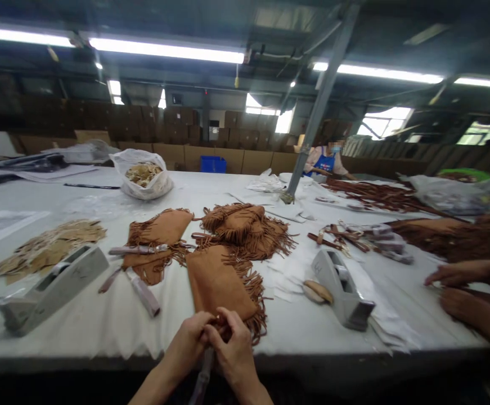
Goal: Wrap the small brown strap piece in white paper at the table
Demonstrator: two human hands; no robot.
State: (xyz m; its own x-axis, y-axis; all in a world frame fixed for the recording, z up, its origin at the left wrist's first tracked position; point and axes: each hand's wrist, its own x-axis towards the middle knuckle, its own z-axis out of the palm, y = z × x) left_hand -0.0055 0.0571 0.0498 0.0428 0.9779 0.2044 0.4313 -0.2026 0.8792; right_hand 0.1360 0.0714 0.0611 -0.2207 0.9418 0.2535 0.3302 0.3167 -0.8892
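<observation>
it's a workshop, a factory floor by the look of it: strip lights [166,50] blazing overhead, cartons [253,138] stacked behind, fringed brown pouches [219,281] and tape dispensers [358,315] across a long white table [287,334], a co-worker [312,155] in a blue apron [326,164] beyond!

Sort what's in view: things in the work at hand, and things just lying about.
Apparently in the work:
- wrapped strap, between left hand and right hand
- fringed brown piece just beyond them

Probably lying about:
- white sack
- blue bin
- black strip

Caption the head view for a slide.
Left hand and right hand meet at the near edge of a fringed brown piece on a white table, similar pieces piled behind.
</observation>
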